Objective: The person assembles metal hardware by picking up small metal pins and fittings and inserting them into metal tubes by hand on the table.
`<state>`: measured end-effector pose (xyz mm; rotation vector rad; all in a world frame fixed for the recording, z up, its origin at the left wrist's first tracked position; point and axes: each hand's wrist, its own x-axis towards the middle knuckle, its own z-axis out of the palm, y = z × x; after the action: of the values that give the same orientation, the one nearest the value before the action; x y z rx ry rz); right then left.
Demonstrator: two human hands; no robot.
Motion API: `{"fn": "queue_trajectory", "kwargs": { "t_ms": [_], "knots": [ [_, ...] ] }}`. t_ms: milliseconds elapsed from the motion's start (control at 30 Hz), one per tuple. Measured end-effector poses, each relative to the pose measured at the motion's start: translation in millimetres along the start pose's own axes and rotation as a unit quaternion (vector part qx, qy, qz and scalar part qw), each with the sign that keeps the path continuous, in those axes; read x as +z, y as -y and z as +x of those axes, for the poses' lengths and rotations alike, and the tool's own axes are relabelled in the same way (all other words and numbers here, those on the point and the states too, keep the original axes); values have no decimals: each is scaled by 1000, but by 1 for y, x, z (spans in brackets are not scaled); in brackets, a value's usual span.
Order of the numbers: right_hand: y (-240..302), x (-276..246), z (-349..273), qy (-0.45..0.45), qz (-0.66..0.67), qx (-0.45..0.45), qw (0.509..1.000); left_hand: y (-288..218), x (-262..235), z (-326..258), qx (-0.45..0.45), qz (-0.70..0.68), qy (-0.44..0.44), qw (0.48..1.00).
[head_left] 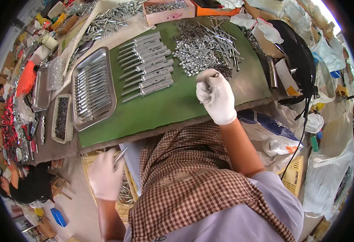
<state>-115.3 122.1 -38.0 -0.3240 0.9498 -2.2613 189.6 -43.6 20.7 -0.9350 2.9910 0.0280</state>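
Note:
My left hand (105, 177), in a white glove and smeared by motion, is beside my lap above a yellow crate (89, 161). A shiny slim metal piece (121, 155) sticks out of its closed fingers. My right hand (217, 99), gloved too, is over the green mat (152, 117), fingertips pinched together; whatever they hold is too small to make out. Just beyond it lies a pile of small silver metal fittings (193, 54), with thin metal rods (227, 44) beside it. Left of the pile, several silver tubular pieces with thin shafts (150, 66) lie in a row.
A steel tray (113, 105) with a row of metal pieces stands on the mat's left, next to a narrow box of dark small parts (69, 135). A pink box (148, 18) stands at the back. Bags and a black cable (306, 109) crowd the right. Another person (27, 185) sits far left.

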Motion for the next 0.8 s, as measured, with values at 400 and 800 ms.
{"fn": "queue_trajectory", "kwargs": {
  "t_ms": [400,800],
  "knots": [
    [14,27,-33,-5,-216,39,976,-90,28,142,193,-83,-185,960],
    [28,27,-50,-43,-383,87,919,-104,8,144,326,-114,-38,938]
  ]
}}
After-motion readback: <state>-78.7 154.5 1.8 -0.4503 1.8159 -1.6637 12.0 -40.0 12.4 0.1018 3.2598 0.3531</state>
